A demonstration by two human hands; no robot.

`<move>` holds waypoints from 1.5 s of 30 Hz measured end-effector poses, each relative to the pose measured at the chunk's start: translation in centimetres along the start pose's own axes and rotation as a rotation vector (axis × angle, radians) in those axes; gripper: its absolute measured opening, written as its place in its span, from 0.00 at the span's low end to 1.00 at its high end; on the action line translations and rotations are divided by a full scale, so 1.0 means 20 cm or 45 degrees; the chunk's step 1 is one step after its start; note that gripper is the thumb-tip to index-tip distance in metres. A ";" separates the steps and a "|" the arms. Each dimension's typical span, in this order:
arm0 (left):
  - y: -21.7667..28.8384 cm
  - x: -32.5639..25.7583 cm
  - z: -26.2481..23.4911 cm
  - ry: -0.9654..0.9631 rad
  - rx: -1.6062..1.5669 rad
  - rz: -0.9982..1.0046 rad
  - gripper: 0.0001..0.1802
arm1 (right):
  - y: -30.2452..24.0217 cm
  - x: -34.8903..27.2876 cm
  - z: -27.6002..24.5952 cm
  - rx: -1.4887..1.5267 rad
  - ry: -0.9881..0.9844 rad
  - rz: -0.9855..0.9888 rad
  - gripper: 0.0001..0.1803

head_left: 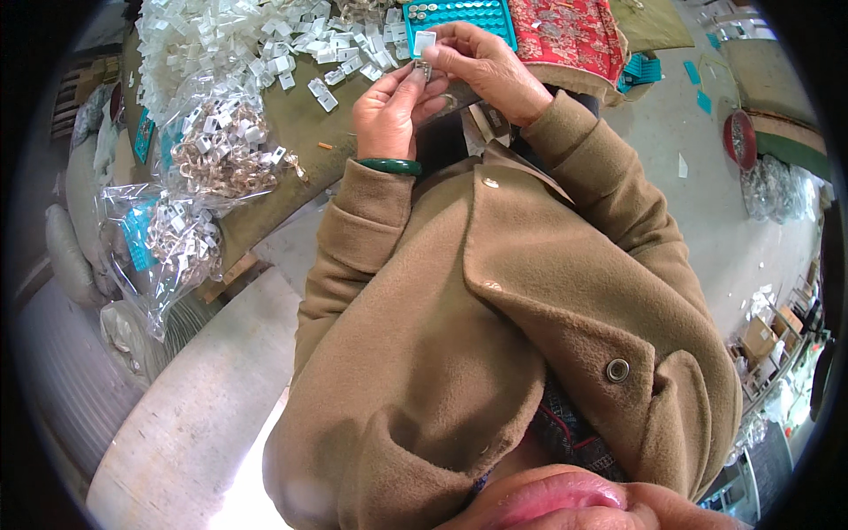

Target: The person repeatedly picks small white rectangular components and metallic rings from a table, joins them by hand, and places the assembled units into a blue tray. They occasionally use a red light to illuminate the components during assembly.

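My left hand (389, 113), a dark green bangle (389, 166) at its wrist, pinches a small metallic piece (423, 69) between thumb and fingers. Just above it, my right hand (488, 72) holds a small white square plastic piece (425, 41) by its lower edge. The two pieces are close together, and I cannot tell whether they touch. Behind my hands lies a teal tray (505, 19) with rows of small round silvery parts. Loose white plastic pieces (323, 94) like the one in my right hand lie left of my hands.
A large heap of white pieces (208, 49) covers the table's far left. Clear bags of metal-and-white parts, one larger (225, 155) and one smaller (181, 238), sit at the left edge. Red patterned cloth (570, 44) lies right of the tray. A red basin (739, 141) stands on the right.
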State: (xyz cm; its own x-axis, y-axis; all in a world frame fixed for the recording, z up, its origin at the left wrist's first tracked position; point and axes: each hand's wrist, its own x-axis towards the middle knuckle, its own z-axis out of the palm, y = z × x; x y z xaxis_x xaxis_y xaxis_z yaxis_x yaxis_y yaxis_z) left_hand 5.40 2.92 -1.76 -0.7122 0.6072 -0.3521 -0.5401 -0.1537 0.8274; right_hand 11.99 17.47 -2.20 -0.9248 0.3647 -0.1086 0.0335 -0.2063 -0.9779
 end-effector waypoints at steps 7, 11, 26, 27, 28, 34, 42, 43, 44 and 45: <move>-0.01 -0.01 0.00 -0.130 -0.162 -0.117 0.13 | 0.02 -0.01 0.03 -0.443 0.127 -0.254 0.17; -0.02 0.02 -0.03 -0.148 -0.491 -0.355 0.11 | 0.03 -0.02 0.01 -0.196 -0.005 -0.037 0.14; -0.05 0.06 -0.01 -0.225 -1.010 -0.689 0.11 | 0.02 0.01 -0.14 0.144 -0.350 -0.107 0.18; -0.05 0.08 0.00 -0.176 -0.971 -0.746 0.06 | 0.02 0.00 -0.14 0.061 -0.327 -0.157 0.19; -0.04 0.08 0.01 -0.187 -0.960 -0.766 0.07 | 0.02 -0.02 -0.13 -0.028 -0.315 -0.225 0.20; -0.03 0.06 0.08 -0.246 -0.913 -0.723 0.22 | -0.02 -0.11 -0.13 -0.803 0.049 -0.676 0.21; -0.04 0.09 0.09 -0.393 -0.938 -0.710 0.17 | 0.01 -0.10 -0.11 0.110 -0.078 -0.316 0.23; -0.04 0.09 0.09 -0.427 -0.933 -0.669 0.13 | 0.01 -0.10 -0.10 0.213 -0.087 -0.292 0.21; -0.04 0.09 0.09 -0.437 -0.936 -0.612 0.09 | 0.01 -0.10 -0.10 0.295 -0.107 -0.235 0.20; -0.03 0.08 0.09 -0.395 -0.877 -0.572 0.09 | 0.00 -0.11 -0.09 0.376 -0.122 -0.182 0.19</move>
State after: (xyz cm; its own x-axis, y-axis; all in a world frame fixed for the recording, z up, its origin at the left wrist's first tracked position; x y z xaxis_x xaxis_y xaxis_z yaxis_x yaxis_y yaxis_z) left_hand 5.44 5.48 -2.07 -0.2676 0.8924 -0.3634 -0.9618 -0.2247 0.1564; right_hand 14.68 18.40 -2.34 -0.9442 0.3245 0.0567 -0.1971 -0.4183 -0.8867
